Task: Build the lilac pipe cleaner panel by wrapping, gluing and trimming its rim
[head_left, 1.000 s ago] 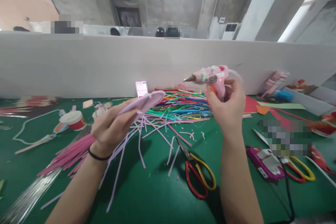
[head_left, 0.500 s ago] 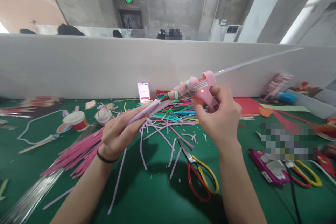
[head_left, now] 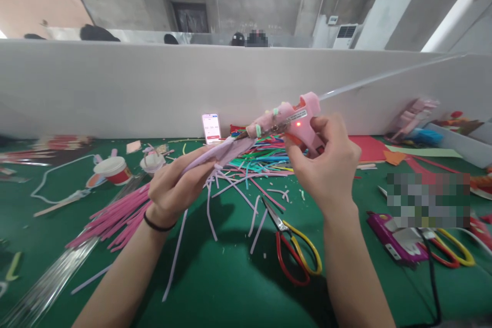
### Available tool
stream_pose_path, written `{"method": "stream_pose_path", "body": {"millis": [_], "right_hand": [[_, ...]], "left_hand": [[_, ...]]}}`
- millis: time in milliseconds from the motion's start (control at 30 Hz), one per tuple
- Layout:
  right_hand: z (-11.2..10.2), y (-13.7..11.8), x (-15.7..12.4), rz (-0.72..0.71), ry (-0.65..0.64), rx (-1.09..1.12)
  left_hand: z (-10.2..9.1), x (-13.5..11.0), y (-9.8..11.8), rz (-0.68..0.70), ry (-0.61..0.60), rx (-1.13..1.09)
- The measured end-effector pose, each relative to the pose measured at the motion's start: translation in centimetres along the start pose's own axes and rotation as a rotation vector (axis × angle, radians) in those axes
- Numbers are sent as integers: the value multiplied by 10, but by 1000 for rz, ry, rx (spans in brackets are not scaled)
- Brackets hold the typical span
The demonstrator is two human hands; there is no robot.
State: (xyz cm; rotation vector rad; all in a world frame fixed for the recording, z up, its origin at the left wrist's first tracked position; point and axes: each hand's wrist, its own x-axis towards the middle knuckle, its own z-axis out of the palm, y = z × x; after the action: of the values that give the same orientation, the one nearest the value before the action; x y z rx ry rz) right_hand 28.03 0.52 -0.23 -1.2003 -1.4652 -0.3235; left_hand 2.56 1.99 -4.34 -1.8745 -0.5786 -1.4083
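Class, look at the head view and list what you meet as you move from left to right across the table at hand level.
Red-and-white cup → left hand → lilac strip bundle in its grip → pink glue gun → right hand holding it → purple tool lying on the table.

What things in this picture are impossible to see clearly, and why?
Head view only:
1. Nozzle of the glue gun against the lilac strip in the left hand: contact too small to tell.
2. Trigger: covered by the right hand.
3. Text on the phone: too small.
4. Things beside the purple device: hidden by a blurred patch.
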Motion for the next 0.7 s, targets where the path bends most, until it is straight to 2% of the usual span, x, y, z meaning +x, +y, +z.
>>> {"method": "stream_pose_path", "body": {"millis": [333,567,700], "right_hand": [[-1,1,0,-75,49,-114],[-7,-9,-2,-177,75,-203],[-8,-15,-5,-183,85,-249]], "left_hand": [[0,1,-2,51,-16,5],[0,-6,-6,72,-58,47],[1,-6,-7,61,-71,57]]}}
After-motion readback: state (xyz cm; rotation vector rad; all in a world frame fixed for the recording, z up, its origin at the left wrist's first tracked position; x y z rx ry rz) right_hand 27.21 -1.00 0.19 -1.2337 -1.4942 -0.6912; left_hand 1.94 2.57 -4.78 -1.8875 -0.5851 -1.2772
